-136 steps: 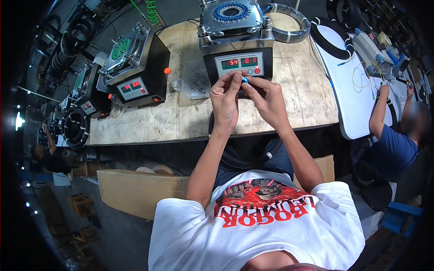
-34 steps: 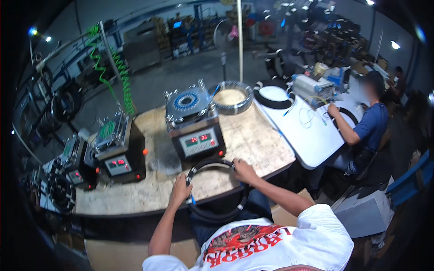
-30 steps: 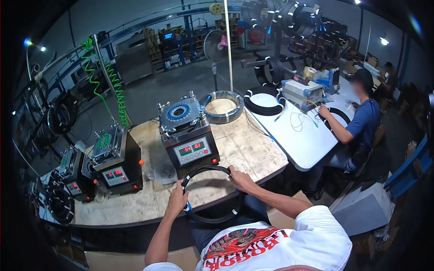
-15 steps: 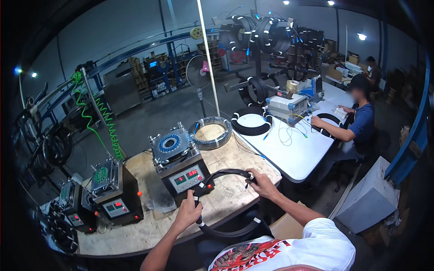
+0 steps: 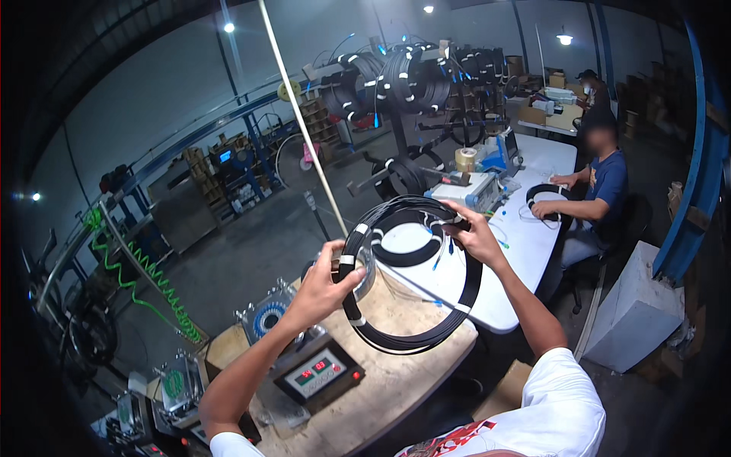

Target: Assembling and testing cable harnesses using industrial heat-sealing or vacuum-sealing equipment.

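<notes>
A coil of black cable [image 5: 411, 342], bound with white tape bands, is held up in front of me above the wooden bench. My left hand [image 5: 321, 291] grips its left side, thumb and fingers around the ring. At the upper right of the ring, my right hand [image 5: 478, 238] has its fingers closed on the coil. Dark cable ends with blue tips hang near the right hand. Below my left forearm stands a bench machine [image 5: 314, 372] with a red-lit display and a blue ring on its top plate. Through the held ring, another black coil [image 5: 407, 257] shows on the white table.
The wooden bench [image 5: 396, 381] ends in a rounded corner beside the white table [image 5: 499, 308]. A co-worker [image 5: 605, 179] sits there handling a black coil. Black coils hang on a rack [image 5: 411, 80] behind. A white pole [image 5: 304, 122] rises beyond the bench. More machines [image 5: 179, 385] stand lower left.
Both hands have raised the coil from low in front of me to above the bench, turning its ring toward me. My view has shifted, and the machine's display reads differently.
</notes>
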The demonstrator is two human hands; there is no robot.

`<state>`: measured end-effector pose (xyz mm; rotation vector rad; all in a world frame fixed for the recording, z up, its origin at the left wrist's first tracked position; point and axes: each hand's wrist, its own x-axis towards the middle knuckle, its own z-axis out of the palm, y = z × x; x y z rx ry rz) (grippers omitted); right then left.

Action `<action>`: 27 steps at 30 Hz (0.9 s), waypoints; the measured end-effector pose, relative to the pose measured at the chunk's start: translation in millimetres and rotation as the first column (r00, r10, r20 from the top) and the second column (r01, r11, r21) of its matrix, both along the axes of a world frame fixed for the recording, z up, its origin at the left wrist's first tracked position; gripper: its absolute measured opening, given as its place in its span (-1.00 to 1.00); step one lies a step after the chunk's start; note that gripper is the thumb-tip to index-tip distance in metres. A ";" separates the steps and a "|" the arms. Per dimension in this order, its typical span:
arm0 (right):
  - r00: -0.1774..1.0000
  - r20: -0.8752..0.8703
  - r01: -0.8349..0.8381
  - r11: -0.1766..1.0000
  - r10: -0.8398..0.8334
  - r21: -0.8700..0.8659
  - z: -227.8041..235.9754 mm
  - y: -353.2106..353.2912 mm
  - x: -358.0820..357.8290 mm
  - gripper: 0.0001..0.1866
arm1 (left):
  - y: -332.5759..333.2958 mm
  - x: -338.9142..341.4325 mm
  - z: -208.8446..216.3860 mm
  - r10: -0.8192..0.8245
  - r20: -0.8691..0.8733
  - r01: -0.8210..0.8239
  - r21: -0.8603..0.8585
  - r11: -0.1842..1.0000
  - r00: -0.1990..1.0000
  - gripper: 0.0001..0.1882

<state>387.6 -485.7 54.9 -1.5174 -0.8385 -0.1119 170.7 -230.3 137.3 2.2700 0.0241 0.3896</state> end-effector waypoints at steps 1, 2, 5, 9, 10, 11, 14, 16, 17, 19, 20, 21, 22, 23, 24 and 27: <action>0.980 0.196 0.024 0.998 -0.036 0.064 -1.9 3.2 25.4 -0.41 | 5.2 19.8 0.9 -0.059 0.091 0.064 -0.047 0.997 0.994 -0.38; 0.982 0.188 0.011 0.998 -0.024 0.069 6.0 4.9 41.5 -0.40 | 10.8 37.9 8.0 -0.070 0.092 0.073 -0.033 0.997 0.993 -0.38; 0.996 0.088 -0.025 0.999 0.023 0.029 30.0 -6.6 76.9 -0.35 | 25.8 99.5 23.6 -0.172 0.049 0.176 -0.093 0.980 0.984 -0.27; 0.991 -0.101 -0.094 0.995 0.091 -0.026 68.4 -26.0 122.1 -0.25 | 24.8 172.8 52.2 -0.211 0.046 0.214 -0.074 0.974 0.976 -0.31; 0.997 -0.033 -0.076 0.997 0.075 -0.004 67.6 -26.4 146.6 -0.22 | 22.6 190.9 58.5 -0.214 0.037 0.216 -0.070 0.974 0.976 -0.31; 0.990 -0.069 -0.117 0.992 0.120 0.042 71.9 -30.1 165.6 -0.23 | 19.9 210.6 64.1 -0.221 0.040 0.224 -0.093 0.970 0.974 -0.30; 0.981 -0.110 -0.152 0.983 0.163 0.101 84.2 -40.1 224.3 -0.24 | 7.0 266.2 83.9 -0.234 0.058 0.240 -0.141 0.960 0.970 -0.30; 0.986 0.165 -0.040 0.997 0.029 0.067 95.0 -46.7 267.3 -0.30 | -4.6 303.0 103.7 -0.253 0.055 0.258 -0.126 0.958 0.966 -0.30; 0.984 0.166 0.062 0.996 -0.071 0.057 106.3 -48.9 283.7 -0.37 | -8.2 326.8 110.1 -0.260 0.087 0.268 -0.096 0.959 0.962 -0.30; 0.970 0.173 0.153 0.983 -0.169 0.102 128.0 -55.6 326.0 -0.42 | -19.4 368.7 128.5 -0.261 0.135 0.270 -0.052 0.961 0.956 -0.30; 0.971 0.145 0.172 0.976 -0.190 0.132 140.3 -56.7 347.3 -0.44 | -24.9 388.4 139.2 -0.261 0.148 0.272 -0.058 0.961 0.954 -0.31; 0.971 0.133 0.180 0.975 -0.198 0.132 154.0 -64.6 369.8 -0.44 | -35.2 408.5 150.4 -0.270 0.169 0.284 -0.065 0.957 0.948 -0.31; 0.971 0.122 0.189 0.973 -0.205 0.132 169.1 -70.9 392.3 -0.44 | -43.8 428.0 162.7 -0.279 0.191 0.297 -0.071 0.952 0.941 -0.31; 0.957 0.149 0.229 0.964 -0.248 0.132 183.8 -73.4 416.5 -0.45 | -43.9 455.7 170.6 -0.253 0.234 0.265 -0.019 0.964 0.939 -0.32; 0.948 0.168 0.246 0.957 -0.270 0.150 198.9 -76.7 438.2 -0.46 | -54.3 474.8 182.7 -0.244 0.259 0.266 -0.053 0.963 0.935 -0.33; 0.930 0.273 0.204 0.963 -0.247 0.178 246.5 -68.4 497.4 -0.48 | -45.8 535.4 205.6 -0.185 0.330 0.215 -0.058 0.975 0.926 -0.32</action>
